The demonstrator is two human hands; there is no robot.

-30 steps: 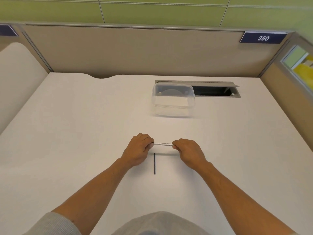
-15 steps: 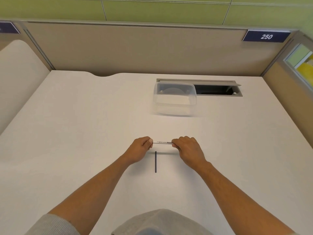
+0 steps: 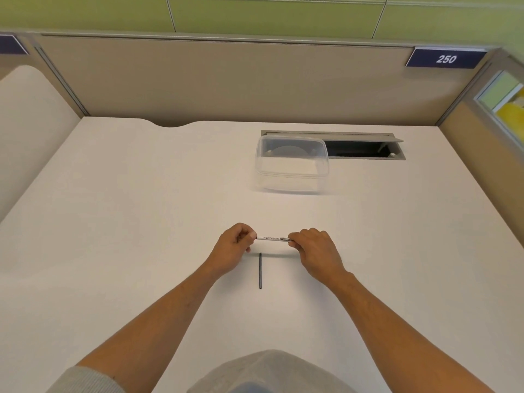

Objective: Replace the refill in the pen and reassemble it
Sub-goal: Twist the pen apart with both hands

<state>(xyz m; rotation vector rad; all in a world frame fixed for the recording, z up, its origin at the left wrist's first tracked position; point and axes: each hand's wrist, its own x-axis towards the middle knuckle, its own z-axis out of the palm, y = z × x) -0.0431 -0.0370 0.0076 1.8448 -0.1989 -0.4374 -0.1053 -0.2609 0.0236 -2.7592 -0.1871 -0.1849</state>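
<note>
A white marker pen with black print is held level just above the white desk, lying left to right. My left hand grips its left end and my right hand grips its right end; both ends are hidden inside my fingers. A thin dark refill stick lies on the desk just below the pen, pointing toward me, between my two wrists and touching neither hand.
A clear plastic container stands at the back of the desk, beside an open cable slot. Beige partition walls close in the desk at the back and on both sides.
Both hands stay on the pen's ends. My left hand has shifted slightly on its end; the pen and the refill stick are in the same places.
</note>
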